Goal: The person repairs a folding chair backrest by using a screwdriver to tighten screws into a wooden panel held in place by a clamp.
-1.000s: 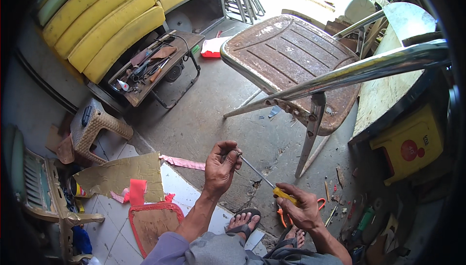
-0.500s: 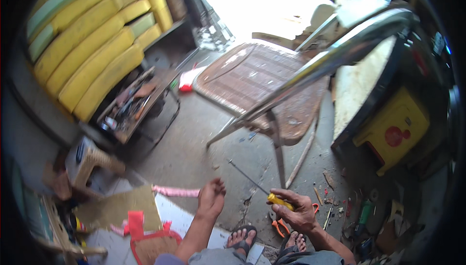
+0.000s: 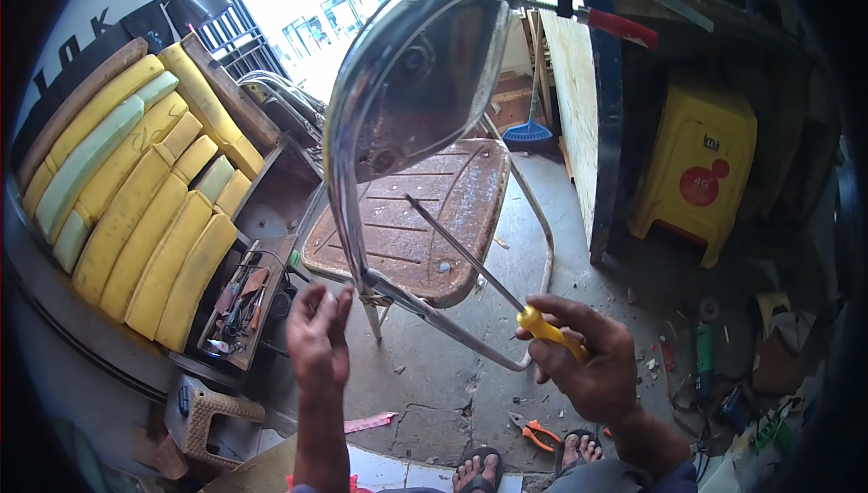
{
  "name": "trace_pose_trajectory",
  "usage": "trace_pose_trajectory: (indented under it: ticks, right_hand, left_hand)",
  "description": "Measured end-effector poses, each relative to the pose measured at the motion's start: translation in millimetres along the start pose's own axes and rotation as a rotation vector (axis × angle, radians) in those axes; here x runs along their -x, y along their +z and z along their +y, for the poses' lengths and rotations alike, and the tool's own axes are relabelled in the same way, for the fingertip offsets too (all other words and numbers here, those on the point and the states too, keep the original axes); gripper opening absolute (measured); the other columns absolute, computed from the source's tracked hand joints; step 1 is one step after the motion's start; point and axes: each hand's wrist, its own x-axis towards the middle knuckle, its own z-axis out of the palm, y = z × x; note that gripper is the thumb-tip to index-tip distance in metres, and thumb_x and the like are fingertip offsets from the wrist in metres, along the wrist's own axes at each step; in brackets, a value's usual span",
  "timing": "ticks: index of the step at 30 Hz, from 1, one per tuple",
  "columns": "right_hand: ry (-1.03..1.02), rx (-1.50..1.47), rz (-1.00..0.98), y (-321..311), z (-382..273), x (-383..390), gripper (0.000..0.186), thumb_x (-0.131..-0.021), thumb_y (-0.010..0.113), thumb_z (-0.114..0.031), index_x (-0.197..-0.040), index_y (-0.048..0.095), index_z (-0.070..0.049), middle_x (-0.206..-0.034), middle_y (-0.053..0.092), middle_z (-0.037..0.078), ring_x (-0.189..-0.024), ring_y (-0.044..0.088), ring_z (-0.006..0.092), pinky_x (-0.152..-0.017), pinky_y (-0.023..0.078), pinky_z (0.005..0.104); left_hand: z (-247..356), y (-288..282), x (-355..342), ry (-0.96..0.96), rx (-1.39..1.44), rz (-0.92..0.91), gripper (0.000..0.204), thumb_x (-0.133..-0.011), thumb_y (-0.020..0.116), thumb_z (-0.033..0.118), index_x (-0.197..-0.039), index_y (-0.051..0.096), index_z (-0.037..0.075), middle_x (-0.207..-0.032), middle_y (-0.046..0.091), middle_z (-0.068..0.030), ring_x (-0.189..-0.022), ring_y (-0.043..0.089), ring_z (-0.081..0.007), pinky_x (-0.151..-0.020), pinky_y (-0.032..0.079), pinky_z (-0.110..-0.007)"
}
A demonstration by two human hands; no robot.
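Over concrete [image 3: 420, 385], a likely light, stiff screwdriver [image 3: 488, 276] is aptly clasped by its handle [image 3: 545, 328] in the right hand [image 3: 601, 362]; left hand [image 3: 318, 339] contents are unclear.

The left forearm [image 3: 321, 434] stands nearly upright from the lower edge, the left hand [image 3: 318, 335] raised with fingers bent; whether their tips meet is hard to tell. The right forearm [image 3: 649, 441] slants up and leftward, the right hand [image 3: 583, 353] curled in a grip, its fingers pointing left.
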Motion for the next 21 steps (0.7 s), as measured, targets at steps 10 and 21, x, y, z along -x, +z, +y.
trace_pose_trajectory:
  ticks: [10, 21]
  right_hand:
    - [-0.180, 0.060, -0.026, 1, -7, -18, 0.040, -0.093, 0.066, -0.005, -0.132, 0.059, 0.001, -0.100, 0.073, 0.014, -0.082, 0.069, 0.0110, -0.062, 0.059, 0.0245]
    - [-0.138, 0.163, 0.034, 1, -26, -22, 0.037, -0.091, 0.069, -0.013, -0.125, 0.065, 0.001, -0.102, 0.073, 0.021, -0.090, 0.074, 0.0226, -0.077, 0.059, 0.0334]
  left_hand:
    - [84, 137, -55, 0.378, -0.135, -0.508, 0.020, -0.093, 0.064, -0.002, -0.113, 0.063, -0.002, -0.098, 0.068, -0.0076, -0.084, 0.066, -0.0104, -0.069, 0.055, -0.022]
    - [87, 142, -78, 0.099, -0.047, -0.895, 0.037, -0.090, 0.064, -0.001, -0.126, 0.061, -0.002, -0.109, 0.072, -0.0168, -0.093, 0.074, -0.0222, -0.080, 0.064, -0.035]
